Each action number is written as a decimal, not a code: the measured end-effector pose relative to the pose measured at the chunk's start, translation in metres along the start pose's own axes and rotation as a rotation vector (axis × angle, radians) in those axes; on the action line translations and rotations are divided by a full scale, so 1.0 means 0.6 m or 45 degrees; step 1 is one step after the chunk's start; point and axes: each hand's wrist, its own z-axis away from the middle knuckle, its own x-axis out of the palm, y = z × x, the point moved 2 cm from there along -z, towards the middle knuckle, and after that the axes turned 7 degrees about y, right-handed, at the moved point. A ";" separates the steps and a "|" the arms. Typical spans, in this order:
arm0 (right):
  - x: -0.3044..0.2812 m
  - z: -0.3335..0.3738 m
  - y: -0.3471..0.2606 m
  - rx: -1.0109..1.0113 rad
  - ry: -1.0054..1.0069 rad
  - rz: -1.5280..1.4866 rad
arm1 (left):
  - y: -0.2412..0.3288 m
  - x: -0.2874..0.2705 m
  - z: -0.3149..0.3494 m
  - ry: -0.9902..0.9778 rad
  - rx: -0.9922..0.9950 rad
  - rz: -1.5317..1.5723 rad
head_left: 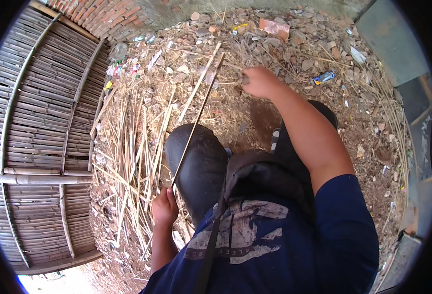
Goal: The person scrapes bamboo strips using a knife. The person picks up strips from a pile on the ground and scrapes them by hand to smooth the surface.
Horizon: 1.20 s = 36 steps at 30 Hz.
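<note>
My left hand (pixel 165 208), low and left of my knee, is closed around the lower end of a long thin bamboo strip (pixel 195 125). The strip slants up and away across my left knee, dark along its length. Farther out to the right, my right hand (pixel 261 82) is curled into a fist over the ground. Something small and greyish shows at its fingers, too unclear to name. A wider pale bamboo strip (pixel 195 90) lies just left of the held one. Many split strips (pixel 136 157) are heaped on the ground to my left.
A slatted bamboo panel (pixel 44 108) stands along the left side. Brick wall (pixel 108 17) rises at the far left, with grey sheets (pixel 394 46) on the right. Rubble, shavings and litter cover the ground, including a blue wrapper (pixel 323 77) and a broken brick (pixel 274 28).
</note>
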 end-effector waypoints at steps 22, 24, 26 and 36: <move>0.023 -0.029 0.050 0.064 0.049 0.239 | -0.022 0.015 0.034 0.067 -0.033 -0.034; 0.034 -0.005 0.029 0.018 -0.140 0.377 | 0.004 0.022 0.043 0.064 0.023 -0.015; 0.050 0.010 -0.004 0.064 -0.323 0.470 | 0.013 0.027 0.039 0.068 0.023 0.033; -0.002 -0.017 0.089 0.460 0.119 0.120 | 0.028 -0.014 0.025 0.049 -0.083 0.060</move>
